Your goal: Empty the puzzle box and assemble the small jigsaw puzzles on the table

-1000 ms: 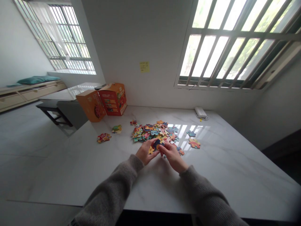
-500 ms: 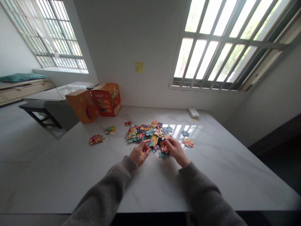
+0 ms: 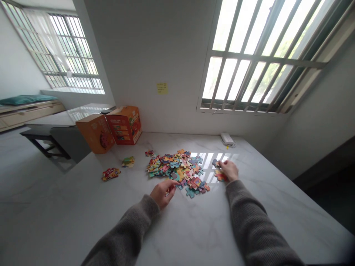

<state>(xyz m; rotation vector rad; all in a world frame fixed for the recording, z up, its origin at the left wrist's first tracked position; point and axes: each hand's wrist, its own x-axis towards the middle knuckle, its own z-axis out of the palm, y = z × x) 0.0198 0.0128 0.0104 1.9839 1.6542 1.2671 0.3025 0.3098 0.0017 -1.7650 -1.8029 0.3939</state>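
Observation:
A heap of colourful jigsaw puzzle pieces (image 3: 163, 165) lies in the middle of the white marbled table. My left hand (image 3: 162, 194) is at its near edge, thumb and index finger curled close together; whatever may be between them does not show clearly. A smaller cluster of puzzle pieces (image 3: 195, 186) lies just right of that hand. Farther right, my right hand (image 3: 229, 170) pinches a dark blue puzzle piece (image 3: 215, 163) at the table's right part. An orange and red puzzle piece (image 3: 219, 176) lies just below its fingers.
Small groups of pieces, one red (image 3: 111, 173) and one green-yellow (image 3: 128, 162), lie left of the heap. Behind them stands an open orange box (image 3: 123, 125). A white device with a cable (image 3: 227, 139) sits near the wall, and a yellow note (image 3: 162, 88) is stuck on it.
My right hand has moved right, from the near side of the heap to the separate pieces, with a dark piece. My left hand has stayed near the heap. The view has tilted up slightly.

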